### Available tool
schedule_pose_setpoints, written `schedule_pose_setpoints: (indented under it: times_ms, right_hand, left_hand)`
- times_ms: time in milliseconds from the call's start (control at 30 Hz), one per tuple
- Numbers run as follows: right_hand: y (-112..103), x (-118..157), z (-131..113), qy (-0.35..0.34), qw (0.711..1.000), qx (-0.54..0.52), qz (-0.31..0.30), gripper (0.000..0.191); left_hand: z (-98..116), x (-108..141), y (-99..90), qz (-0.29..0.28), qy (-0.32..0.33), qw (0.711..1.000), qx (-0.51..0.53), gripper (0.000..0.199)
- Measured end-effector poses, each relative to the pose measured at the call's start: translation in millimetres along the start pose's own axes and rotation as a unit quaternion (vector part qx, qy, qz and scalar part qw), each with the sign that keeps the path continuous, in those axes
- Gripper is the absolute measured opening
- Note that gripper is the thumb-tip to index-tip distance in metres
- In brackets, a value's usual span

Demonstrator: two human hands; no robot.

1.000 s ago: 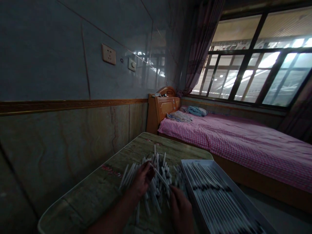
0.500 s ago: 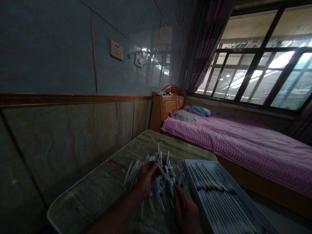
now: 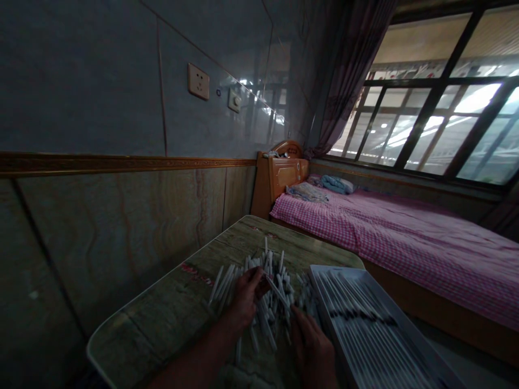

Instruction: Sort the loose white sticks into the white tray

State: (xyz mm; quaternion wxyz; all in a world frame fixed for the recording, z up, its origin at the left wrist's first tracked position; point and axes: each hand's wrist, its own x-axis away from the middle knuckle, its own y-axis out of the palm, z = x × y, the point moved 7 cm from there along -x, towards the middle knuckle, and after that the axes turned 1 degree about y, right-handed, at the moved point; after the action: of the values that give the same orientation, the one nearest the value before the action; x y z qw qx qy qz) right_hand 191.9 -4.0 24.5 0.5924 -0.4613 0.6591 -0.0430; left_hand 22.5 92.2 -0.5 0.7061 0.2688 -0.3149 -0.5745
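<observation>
A slim white pen-like stick (image 3: 278, 292) slants between my two hands over the table. My left hand (image 3: 245, 298) pinches its upper end between thumb and fingers. At the lower end, the fingers of my right hand (image 3: 311, 341) are closed on the same stick. Below and around them lies a loose pile of white pen-like tubes (image 3: 265, 324), partly covered by my hands. Just right of my right hand sits a shallow white box (image 3: 329, 320) with rows of thin pale rods (image 3: 375, 346) and dark parts across their middle. The dim light hides finer detail.
The table (image 3: 162, 329) has a marbled green top with rounded corners and stands by a tiled wall (image 3: 194, 200). Beyond it is a bed (image 3: 389, 232) with a pink checked cover and wooden headboard (image 3: 284, 173). A window (image 3: 430, 119) is at the right.
The whole view has shifted slightly, so everything appears a little further right. Both hands keep hold of the same stick in nearly the same pose.
</observation>
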Motion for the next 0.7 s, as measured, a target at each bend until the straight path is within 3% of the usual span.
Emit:
schedule_pose_setpoints:
  times_ms: [267, 433, 533, 600, 700]
  right_hand:
    - [0.5, 0.8, 7.3, 0.022, 0.999, -0.022, -0.016, 0.036]
    - [2.3, 3.8, 20.3, 0.134, 0.983, -0.123, -0.033, 0.039]
    - [10.5, 7.2, 29.1, 0.269, 0.934, -0.222, -0.074, 0.044]
    - [17.5, 10.0, 30.5, 0.35, 0.884, -0.296, -0.095, 0.047]
    - [30.9, 11.9, 22.2, 0.42, 0.802, -0.404, -0.132, 0.049]
  left_hand:
    - [3.7, 4.8, 3.2, -0.026, 0.02, 0.997, -0.073, 0.046]
    - [10.9, 8.1, 11.5, -0.067, 0.05, 0.99, -0.116, 0.042]
    - [14.6, 12.2, 17.5, -0.084, 0.059, 0.987, -0.127, 0.039]
    - [17.5, 15.1, 20.8, -0.092, 0.065, 0.985, -0.13, 0.038]
    - [20.6, 17.9, 22.9, -0.097, 0.068, 0.984, -0.134, 0.04]
